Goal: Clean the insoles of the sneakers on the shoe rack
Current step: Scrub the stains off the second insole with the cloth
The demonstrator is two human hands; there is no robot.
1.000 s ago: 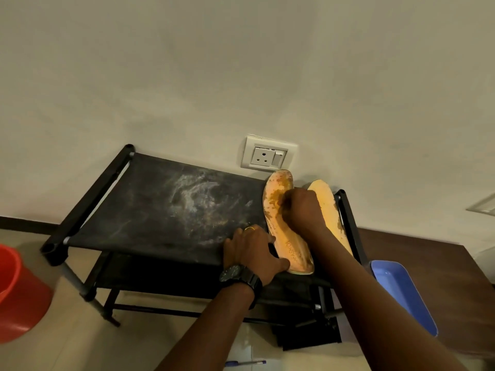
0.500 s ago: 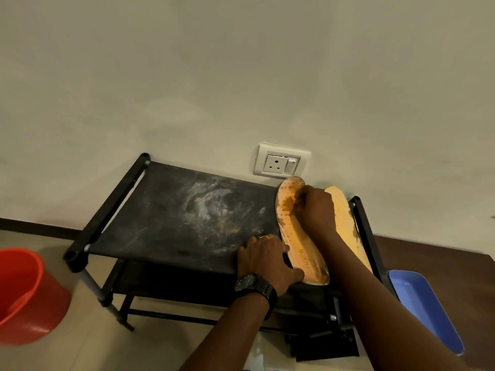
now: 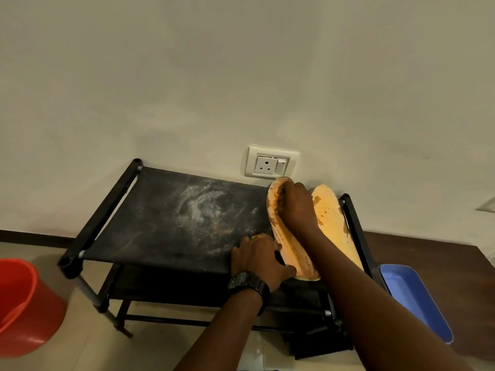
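Note:
Two stained orange insoles lie side by side at the right end of the black shoe rack (image 3: pixel 171 215), toes toward the wall. My right hand (image 3: pixel 296 207) rests with curled fingers on the toe half of the left insole (image 3: pixel 290 250); anything under the fingers is hidden. My left hand (image 3: pixel 258 258), wearing a black watch and a ring, holds that insole's heel end, thumb lying across it near the rack's front edge. The right insole (image 3: pixel 332 223) lies untouched, partly hidden behind my right forearm.
A wall socket (image 3: pixel 270 163) sits just above the insoles. A red bucket (image 3: pixel 24 303) stands on the floor at the left. A blue tray (image 3: pixel 417 298) lies at the right of the rack beside a dark wooden surface (image 3: pixel 428 253). The rack's fabric top is dusty white.
My right hand has slid a little along the left insole toward its toe. My left hand keeps its hold at the heel. The camera has shifted slightly.

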